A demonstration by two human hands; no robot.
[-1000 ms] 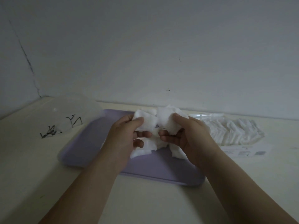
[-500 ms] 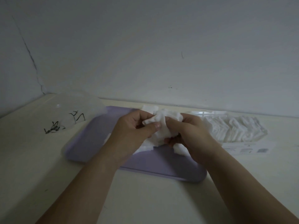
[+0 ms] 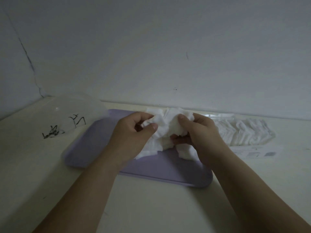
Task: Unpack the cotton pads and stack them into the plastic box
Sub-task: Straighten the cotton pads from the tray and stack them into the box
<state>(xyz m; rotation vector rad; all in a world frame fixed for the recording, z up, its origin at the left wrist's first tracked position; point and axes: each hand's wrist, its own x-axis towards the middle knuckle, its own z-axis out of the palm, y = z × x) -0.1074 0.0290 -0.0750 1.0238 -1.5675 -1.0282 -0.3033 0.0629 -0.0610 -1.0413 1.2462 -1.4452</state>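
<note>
- The lavender tray (image 3: 168,172) is lying flat on the table (image 3: 151,209), carrying a loose heap of cotton pads (image 3: 165,127). More pads are sitting packed in a clear wrapper (image 3: 244,135) just to its right.
- The tray's near strip is showing bare, its back edge running close to the wall.
- The left hand (image 3: 133,133) is pinching the heap between thumb and fingers, and the right hand (image 3: 202,137) is gripping it from the other side.

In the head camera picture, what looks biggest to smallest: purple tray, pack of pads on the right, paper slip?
Largest: purple tray.
Next: pack of pads.
Smallest: paper slip, nearly as long but much thinner.
</note>
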